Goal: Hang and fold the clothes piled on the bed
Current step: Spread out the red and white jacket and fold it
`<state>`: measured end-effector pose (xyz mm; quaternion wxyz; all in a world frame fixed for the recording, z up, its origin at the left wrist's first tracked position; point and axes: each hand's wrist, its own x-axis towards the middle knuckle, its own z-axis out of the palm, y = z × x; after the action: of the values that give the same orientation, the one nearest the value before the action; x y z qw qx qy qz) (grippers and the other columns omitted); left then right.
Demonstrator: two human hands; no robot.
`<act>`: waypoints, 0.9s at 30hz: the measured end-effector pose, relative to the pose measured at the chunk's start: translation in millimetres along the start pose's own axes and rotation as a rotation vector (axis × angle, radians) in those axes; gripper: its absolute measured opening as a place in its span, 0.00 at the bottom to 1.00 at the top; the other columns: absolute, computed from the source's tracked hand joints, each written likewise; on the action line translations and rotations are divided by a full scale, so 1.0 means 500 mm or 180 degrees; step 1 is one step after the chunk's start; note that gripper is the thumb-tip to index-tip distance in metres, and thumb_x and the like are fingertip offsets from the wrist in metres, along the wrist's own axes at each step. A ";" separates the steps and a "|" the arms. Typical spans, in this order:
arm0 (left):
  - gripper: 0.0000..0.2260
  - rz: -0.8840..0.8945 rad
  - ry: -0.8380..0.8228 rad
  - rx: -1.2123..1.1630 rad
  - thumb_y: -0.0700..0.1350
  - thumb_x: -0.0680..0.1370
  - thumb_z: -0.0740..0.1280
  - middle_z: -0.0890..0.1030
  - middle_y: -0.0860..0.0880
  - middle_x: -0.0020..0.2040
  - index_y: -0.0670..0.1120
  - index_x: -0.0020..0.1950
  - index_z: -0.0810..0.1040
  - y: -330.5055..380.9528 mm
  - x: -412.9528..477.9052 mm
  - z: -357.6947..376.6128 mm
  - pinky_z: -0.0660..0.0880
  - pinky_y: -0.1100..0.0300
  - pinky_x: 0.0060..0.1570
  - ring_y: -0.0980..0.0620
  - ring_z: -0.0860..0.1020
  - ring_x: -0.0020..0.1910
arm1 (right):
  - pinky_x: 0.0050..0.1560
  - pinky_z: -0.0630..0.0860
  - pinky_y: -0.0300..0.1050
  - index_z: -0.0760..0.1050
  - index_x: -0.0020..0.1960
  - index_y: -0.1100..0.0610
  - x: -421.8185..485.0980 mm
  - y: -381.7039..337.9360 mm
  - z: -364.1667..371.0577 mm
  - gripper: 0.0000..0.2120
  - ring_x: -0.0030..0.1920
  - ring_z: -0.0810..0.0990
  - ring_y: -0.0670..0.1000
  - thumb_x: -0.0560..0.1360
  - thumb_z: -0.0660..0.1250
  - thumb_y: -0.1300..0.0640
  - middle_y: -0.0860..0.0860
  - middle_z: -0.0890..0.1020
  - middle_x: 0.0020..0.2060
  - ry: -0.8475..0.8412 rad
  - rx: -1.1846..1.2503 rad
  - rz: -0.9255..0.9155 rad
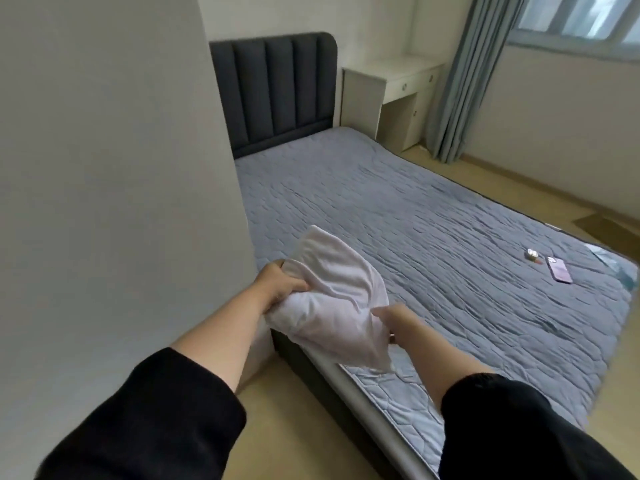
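Left hand: my left hand [284, 285] is curled tight round one bunched end of the white garment [332, 299], with the fingers closed into the cloth.
Right hand: my right hand [394, 320] grips the other end. The cloth drapes over most of the fingers, so I see little more than a fingertip under it.
White garment: it is held up in the air between both hands, over the near left corner of the bed [433, 220]. It is crumpled, and a loose flap hangs down towards the mattress edge. I cannot tell what kind of garment it is.
Bed: it has a wrinkled grey-blue quilted cover and a dark padded headboard [277, 95] at the far end.
Phone [558, 270]: it lies flat near the bed's right edge, in a pale pink case.
Small white object [531, 253]: it sits just beside the phone and is too small to make out.
Desk [398, 81]: it is white with drawers and stands beside the headboard.
Curtain [460, 81]: blue-grey, it hangs just beside the desk.
Sleeves [156, 410]: they are black and leave both forearms bare.
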<state>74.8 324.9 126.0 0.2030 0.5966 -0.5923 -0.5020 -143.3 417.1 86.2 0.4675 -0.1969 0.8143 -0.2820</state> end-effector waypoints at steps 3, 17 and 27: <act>0.14 0.0268 0.0191 0.0691 0.45 0.60 0.73 0.80 0.51 0.40 0.51 0.42 0.75 0.069 -0.110 -0.114 0.74 0.62 0.40 0.50 0.78 0.42 | 0.43 0.72 0.44 0.61 0.72 0.64 -0.131 -0.100 0.020 0.30 0.54 0.76 0.58 0.74 0.68 0.57 0.61 0.74 0.62 -0.0228 -0.0615 -0.0826; 0.19 -0.0213 0.1673 0.2895 0.51 0.67 0.69 0.81 0.46 0.53 0.53 0.56 0.72 -0.054 -0.793 -0.408 0.68 0.59 0.41 0.41 0.79 0.51 | 0.27 0.69 0.30 0.78 0.49 0.57 -0.700 -0.127 0.310 0.07 0.30 0.74 0.45 0.72 0.73 0.59 0.49 0.77 0.31 -0.2074 -0.0773 -0.3392; 0.29 -0.1460 0.2153 0.1368 0.48 0.63 0.75 0.78 0.54 0.55 0.54 0.62 0.73 -0.256 -1.498 -0.557 0.76 0.57 0.52 0.53 0.77 0.54 | 0.48 0.76 0.45 0.78 0.57 0.60 -1.238 0.106 0.609 0.25 0.48 0.81 0.52 0.82 0.51 0.43 0.54 0.83 0.48 -0.5249 -0.0855 -0.1980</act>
<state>526.8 936.4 402.8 0.1402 0.8711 -0.4361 -0.1768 419.8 735.3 331.8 0.7801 -0.6024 0.1549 -0.0670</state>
